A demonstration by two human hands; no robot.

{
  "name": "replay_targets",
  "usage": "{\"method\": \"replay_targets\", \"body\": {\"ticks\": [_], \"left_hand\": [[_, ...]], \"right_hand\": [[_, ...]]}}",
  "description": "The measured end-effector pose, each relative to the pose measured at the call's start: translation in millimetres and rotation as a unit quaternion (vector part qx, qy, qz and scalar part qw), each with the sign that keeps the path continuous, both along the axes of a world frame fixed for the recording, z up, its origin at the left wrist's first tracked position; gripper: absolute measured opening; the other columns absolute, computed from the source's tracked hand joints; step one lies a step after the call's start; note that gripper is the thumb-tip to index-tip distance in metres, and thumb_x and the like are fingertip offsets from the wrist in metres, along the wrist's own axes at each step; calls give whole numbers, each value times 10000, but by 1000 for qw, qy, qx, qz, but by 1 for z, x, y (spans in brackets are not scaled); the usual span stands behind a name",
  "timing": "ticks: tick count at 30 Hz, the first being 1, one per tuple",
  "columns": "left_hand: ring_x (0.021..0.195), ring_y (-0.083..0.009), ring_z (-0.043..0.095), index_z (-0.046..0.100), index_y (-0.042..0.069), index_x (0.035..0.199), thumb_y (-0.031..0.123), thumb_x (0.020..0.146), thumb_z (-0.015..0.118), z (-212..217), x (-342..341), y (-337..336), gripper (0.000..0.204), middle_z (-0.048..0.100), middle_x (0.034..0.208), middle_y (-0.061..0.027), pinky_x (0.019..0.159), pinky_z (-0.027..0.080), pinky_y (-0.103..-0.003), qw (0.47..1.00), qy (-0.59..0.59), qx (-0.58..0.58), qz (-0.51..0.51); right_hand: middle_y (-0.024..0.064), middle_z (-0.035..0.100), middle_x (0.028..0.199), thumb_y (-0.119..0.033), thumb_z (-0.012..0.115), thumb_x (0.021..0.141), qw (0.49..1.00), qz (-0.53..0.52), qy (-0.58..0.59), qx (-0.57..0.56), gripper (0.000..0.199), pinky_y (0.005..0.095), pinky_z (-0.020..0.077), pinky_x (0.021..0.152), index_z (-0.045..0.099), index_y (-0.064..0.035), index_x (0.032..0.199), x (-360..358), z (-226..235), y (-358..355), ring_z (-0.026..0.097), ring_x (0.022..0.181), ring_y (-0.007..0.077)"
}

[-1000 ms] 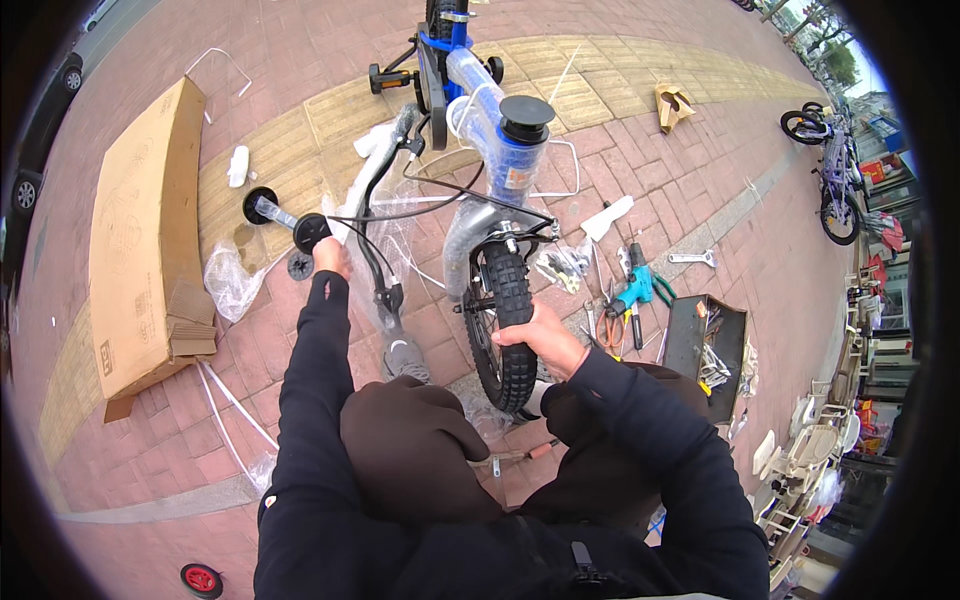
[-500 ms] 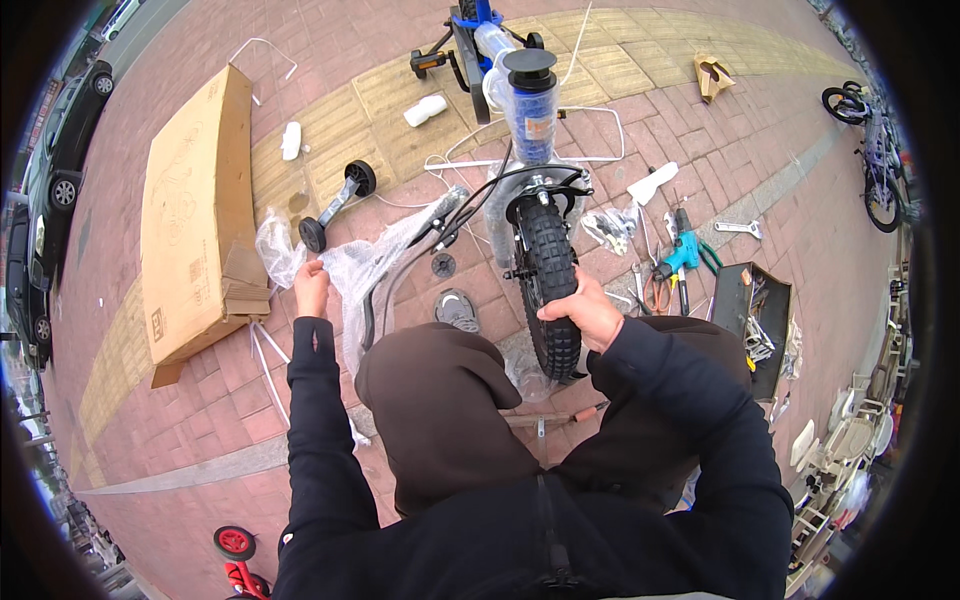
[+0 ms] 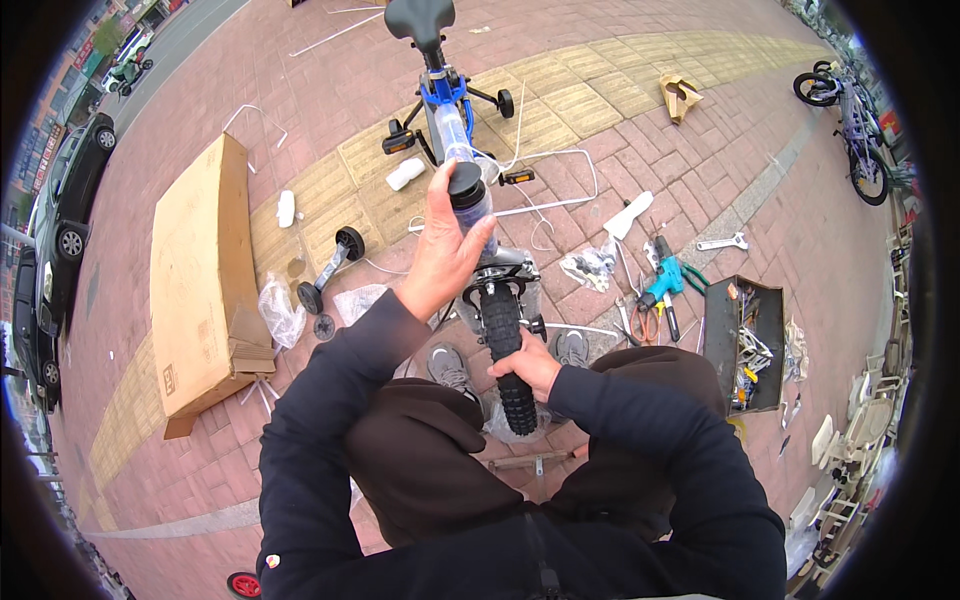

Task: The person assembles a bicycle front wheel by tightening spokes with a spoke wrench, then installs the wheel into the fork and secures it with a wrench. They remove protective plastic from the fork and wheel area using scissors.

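Note:
A small blue bicycle (image 3: 443, 92) stands before me, its black saddle at the far end and its front wheel (image 3: 500, 318) between my knees. My left hand (image 3: 447, 248) is closed round the head tube (image 3: 468, 205), which is wrapped in clear plastic and has a black cap on top. Lower down, my right hand (image 3: 530, 366) grips the knobbly black tyre from the right side, thumb across the tread. Behind the left wrist and forearm, part of the handlebar and cables is hidden.
A large cardboard box (image 3: 200, 285) lies at left, beside a loose training wheel (image 3: 330, 265) and clear plastic wrap (image 3: 282, 310). To the right are a teal power drill (image 3: 665, 280), a wrench (image 3: 722, 242) and an open toolbox (image 3: 770, 335). White tubing lies behind the wheel.
My left hand has left the bubble wrap near the training wheel and taken hold of the head tube. The right hand still grips the tyre. More of the bicycle's rear now shows.

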State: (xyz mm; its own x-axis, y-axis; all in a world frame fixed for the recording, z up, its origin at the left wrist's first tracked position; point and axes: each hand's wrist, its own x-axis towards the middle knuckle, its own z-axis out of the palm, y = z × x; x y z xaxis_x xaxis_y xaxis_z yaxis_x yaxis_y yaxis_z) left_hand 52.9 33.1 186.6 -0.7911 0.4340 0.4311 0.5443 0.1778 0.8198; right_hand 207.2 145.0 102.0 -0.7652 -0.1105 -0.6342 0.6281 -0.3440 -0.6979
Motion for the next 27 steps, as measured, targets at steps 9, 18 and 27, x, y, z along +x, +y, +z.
{"method": "replay_targets", "body": {"ticks": [9,18,27], "left_hand": [[896,-314,577,278,111,1239,71,796,621,-5,-90,54,562,546,986,-185,786,450,-374,997,51,-9,55],[866,-202,571,332,76,1192,83,774,639,6,-132,27,519,564,974,-133,777,463,-321,997,12,36,63],[895,-332,613,324,88,1223,187,788,645,18,-8,4,550,609,971,-185,743,472,-383,988,85,-81,98]], "right_hand": [[48,486,659,-33,610,679,997,-68,3,28,176,311,400,445,493,-49,809,-86,4,20,480,506,165],[27,490,644,-33,641,650,994,-47,64,73,191,297,387,460,496,-54,771,-74,3,-12,467,508,137],[7,521,700,12,668,678,999,-2,-9,34,248,288,419,523,506,-77,843,11,10,-5,516,584,123]]}}
